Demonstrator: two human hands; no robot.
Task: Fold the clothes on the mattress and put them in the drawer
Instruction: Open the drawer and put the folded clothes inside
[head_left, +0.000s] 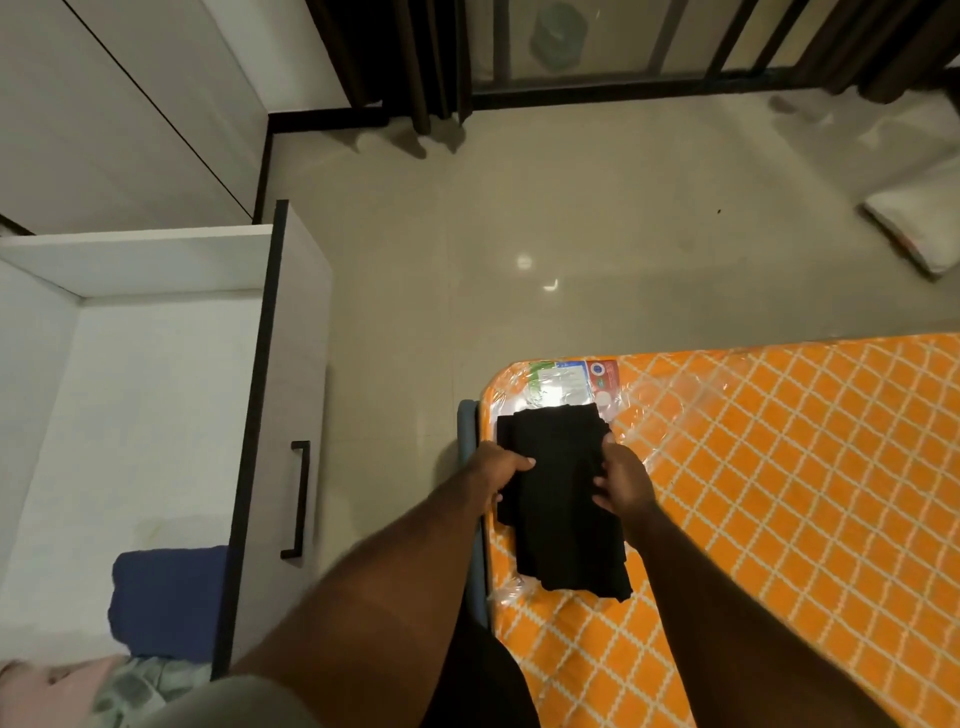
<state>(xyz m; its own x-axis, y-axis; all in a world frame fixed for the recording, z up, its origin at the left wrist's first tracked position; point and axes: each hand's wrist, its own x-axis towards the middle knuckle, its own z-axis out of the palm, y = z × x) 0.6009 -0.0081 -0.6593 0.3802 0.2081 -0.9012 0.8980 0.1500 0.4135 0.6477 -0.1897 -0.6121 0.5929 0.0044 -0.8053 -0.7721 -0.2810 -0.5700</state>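
A folded black garment (563, 519) lies on the near left corner of the orange checked mattress (779, 493), which is wrapped in clear plastic. My left hand (498, 465) grips the garment's left edge, fingers curled over it. My right hand (623, 480) holds the right edge, thumb on top and fingers tucked at the side. The white drawer (130, 415) stands pulled open at the left. A folded dark blue garment (166, 603) sits in the drawer's near end, with a pale pink and a patterned piece just below it.
The drawer front (291, 415) with its black handle (298, 499) faces the mattress across a narrow strip of tiled floor. A white pillow (919, 228) lies on the floor at the far right. Dark curtains and a window frame run along the back wall.
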